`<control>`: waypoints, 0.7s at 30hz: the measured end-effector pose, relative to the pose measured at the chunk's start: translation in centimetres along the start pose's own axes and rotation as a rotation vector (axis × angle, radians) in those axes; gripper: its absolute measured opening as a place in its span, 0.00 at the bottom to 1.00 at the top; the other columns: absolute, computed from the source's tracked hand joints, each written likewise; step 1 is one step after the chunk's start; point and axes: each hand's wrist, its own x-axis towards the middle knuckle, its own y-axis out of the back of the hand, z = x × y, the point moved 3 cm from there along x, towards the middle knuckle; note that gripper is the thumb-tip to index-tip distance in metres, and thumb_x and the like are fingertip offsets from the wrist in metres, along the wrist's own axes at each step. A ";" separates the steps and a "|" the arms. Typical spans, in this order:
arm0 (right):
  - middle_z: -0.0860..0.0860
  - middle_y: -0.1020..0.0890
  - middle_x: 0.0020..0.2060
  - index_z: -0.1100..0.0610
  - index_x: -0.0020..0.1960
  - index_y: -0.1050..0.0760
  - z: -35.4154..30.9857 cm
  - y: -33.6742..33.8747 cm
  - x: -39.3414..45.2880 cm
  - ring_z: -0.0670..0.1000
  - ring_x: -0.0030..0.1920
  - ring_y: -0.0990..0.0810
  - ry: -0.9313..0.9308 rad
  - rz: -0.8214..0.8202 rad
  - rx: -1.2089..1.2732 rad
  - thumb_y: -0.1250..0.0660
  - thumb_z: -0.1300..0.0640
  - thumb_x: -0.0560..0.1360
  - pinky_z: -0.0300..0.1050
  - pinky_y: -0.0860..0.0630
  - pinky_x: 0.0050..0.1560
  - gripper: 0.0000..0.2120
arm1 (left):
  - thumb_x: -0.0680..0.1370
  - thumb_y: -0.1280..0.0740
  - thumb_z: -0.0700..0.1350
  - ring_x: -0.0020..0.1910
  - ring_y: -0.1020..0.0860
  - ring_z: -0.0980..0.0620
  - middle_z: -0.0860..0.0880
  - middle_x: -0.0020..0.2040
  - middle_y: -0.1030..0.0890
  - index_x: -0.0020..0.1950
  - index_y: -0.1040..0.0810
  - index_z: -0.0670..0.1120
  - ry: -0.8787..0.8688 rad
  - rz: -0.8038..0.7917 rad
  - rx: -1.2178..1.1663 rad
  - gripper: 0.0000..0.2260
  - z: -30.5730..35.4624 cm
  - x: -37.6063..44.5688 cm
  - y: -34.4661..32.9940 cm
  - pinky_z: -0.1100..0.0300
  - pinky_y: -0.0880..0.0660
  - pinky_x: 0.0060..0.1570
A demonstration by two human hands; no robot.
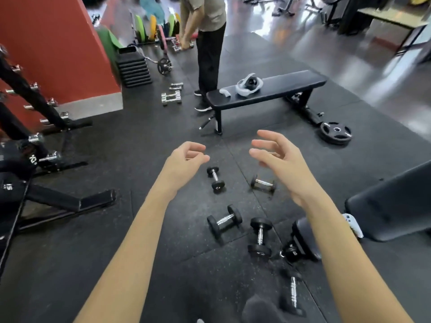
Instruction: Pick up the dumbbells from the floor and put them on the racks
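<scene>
Several black dumbbells with chrome handles lie on the dark rubber floor in front of me. A small one marked 2.5 (216,179) lies just below my left hand (186,159). A second small dumbbell (263,184) sits under my right hand (278,157). Two bigger ones (224,222) (260,237) lie nearer to me, and another (292,293) is at my feet. Both hands hover above the floor with fingers curled apart, holding nothing. The dumbbell rack (28,94) with chrome pegs stands at the left.
A black flat bench (286,86) carrying a white headset (249,85) stands ahead. A person (207,43) stands beside it near chrome dumbbells (171,97). A weight plate (335,132) lies right. Another bench pad (394,206) is at my right, an incline bench base (70,201) left.
</scene>
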 end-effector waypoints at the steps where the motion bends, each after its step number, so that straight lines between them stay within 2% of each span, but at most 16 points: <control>1: 0.41 0.15 0.58 0.40 0.66 0.23 0.0 -0.8 0.5 0.44 0.57 0.17 -0.006 0.005 0.003 0.24 0.47 0.72 0.52 0.22 0.64 0.23 | 0.73 0.30 0.53 0.53 0.21 0.60 0.58 0.52 0.18 0.54 0.21 0.61 0.001 -0.008 -0.004 0.10 -0.3 0.9 0.5 0.63 0.29 0.45; 6: 0.43 0.16 0.59 0.41 0.66 0.23 1.0 -3.8 4.9 0.43 0.57 0.17 -0.052 0.035 0.024 0.24 0.45 0.69 0.54 0.23 0.65 0.26 | 0.72 0.30 0.54 0.52 0.21 0.64 0.60 0.51 0.18 0.59 0.25 0.62 0.016 -0.022 -0.003 0.16 -1.8 6.7 1.9 0.64 0.28 0.45; 13: 0.43 0.16 0.59 0.41 0.66 0.23 4.1 -5.6 16.6 0.43 0.58 0.18 -0.083 0.091 0.096 0.25 0.44 0.69 0.56 0.23 0.66 0.26 | 0.73 0.30 0.51 0.52 0.20 0.60 0.60 0.49 0.16 0.53 0.20 0.61 0.022 -0.120 0.076 0.10 -2.4 18.7 1.1 0.62 0.26 0.48; 16: 0.43 0.16 0.58 0.40 0.65 0.23 4.5 -5.6 21.9 0.41 0.57 0.18 -0.080 0.127 0.128 0.26 0.42 0.67 0.54 0.22 0.66 0.26 | 0.74 0.31 0.49 0.53 0.19 0.58 0.59 0.50 0.15 0.53 0.19 0.60 0.017 -0.162 0.087 0.09 -1.5 24.0 0.1 0.57 0.23 0.54; 21: 0.41 0.16 0.58 0.38 0.65 0.24 5.9 -4.8 29.2 0.41 0.58 0.18 -0.111 0.129 0.134 0.26 0.41 0.69 0.54 0.22 0.65 0.24 | 0.75 0.31 0.49 0.52 0.19 0.59 0.60 0.50 0.15 0.55 0.20 0.58 -0.018 -0.153 0.090 0.09 -0.3 31.7 -1.0 0.56 0.23 0.55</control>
